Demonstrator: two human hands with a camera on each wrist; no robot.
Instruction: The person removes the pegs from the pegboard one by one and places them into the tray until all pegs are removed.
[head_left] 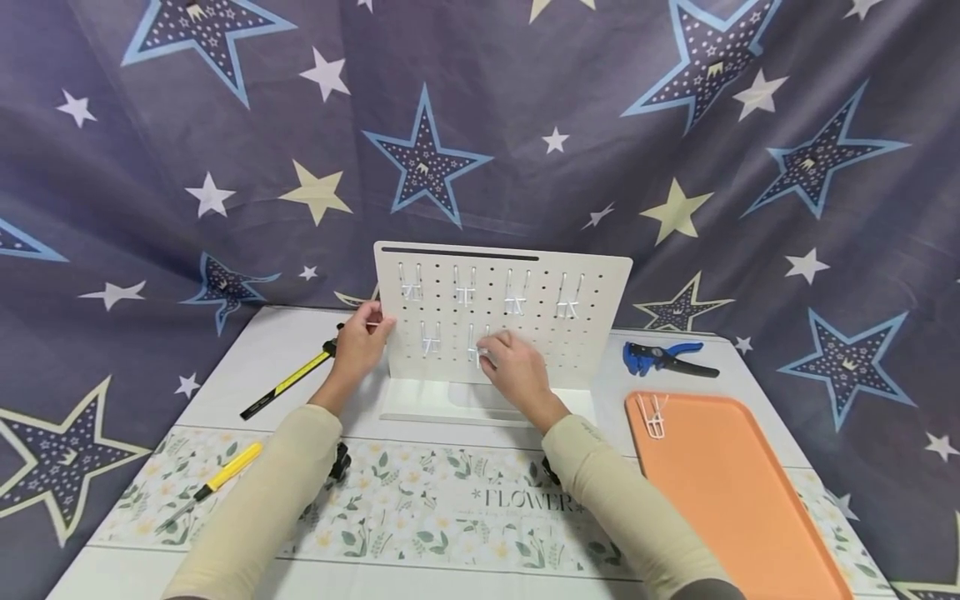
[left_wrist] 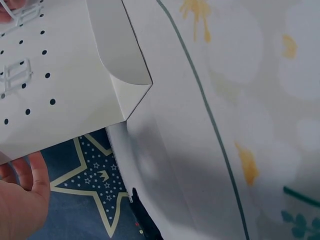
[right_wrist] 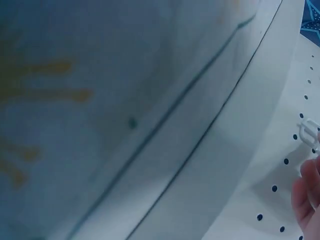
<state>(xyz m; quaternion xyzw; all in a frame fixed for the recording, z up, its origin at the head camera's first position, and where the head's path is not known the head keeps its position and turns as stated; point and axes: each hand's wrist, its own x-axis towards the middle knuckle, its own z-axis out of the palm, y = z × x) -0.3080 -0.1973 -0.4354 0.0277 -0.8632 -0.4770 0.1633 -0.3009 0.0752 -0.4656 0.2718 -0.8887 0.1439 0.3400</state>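
Note:
A white pegboard (head_left: 577, 358) stands upright on its base in the head view. Several white wire hooks hang on it, such as the upper left hook (head_left: 410, 292) and the lower left hook (head_left: 430, 343). My left hand (head_left: 358, 346) grips the board's left edge; in the left wrist view its fingers (left_wrist: 39, 172) meet that edge. With my right hand (head_left: 516, 367) I pinch another wire hook (head_left: 472, 343) against the lower middle of the board. The right wrist view shows part of this hook (right_wrist: 306, 132) beside the fingertips, the rest being cut off by the frame.
An orange tray (head_left: 735, 483) at the right bears white wire hooks (head_left: 654, 418). Behind it lies a blue and black wire stripper (head_left: 667, 358). On the left are a yellow and black tool (head_left: 292, 379) and a yellow-handled screwdriver (head_left: 228, 467). A star-patterned curtain (head_left: 525, 192) hangs behind.

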